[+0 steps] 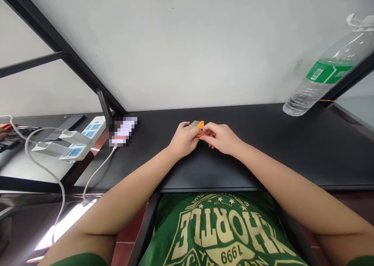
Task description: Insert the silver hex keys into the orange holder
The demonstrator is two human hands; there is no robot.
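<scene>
Head view: both hands meet over the middle of the black desk (292, 149), a little toward its far edge. The left hand (183, 141) and the right hand (222, 138) are closed together on one small orange part (200, 126), whose top carries a row of thin dark-and-light teeth or pins; the exact kind of part is too small to tell. The left hand grips it from the left with the thumb on top, and the right hand pinches its right end with the fingertips. The part sits between the two hands, at or just above the desk surface; contact with the desk cannot be confirmed. Judged from this grip, the step in hand is a fine two-handed manipulation of the part, with the left hand steadying and the right hand working. The next move would call for a firm left-hand hold and small, precise finger motion from the right. Containers: one clear plastic bottle (327, 75) with a green label is at the far right, leaning in the wide-angle picture, well apart from the hands; it looks nearly empty, and its cap is out of frame. At the far left, a white power strip (84, 137) carries plugged adapters, and a white cable (96, 172) runs toward the near-left edge.
</scene>
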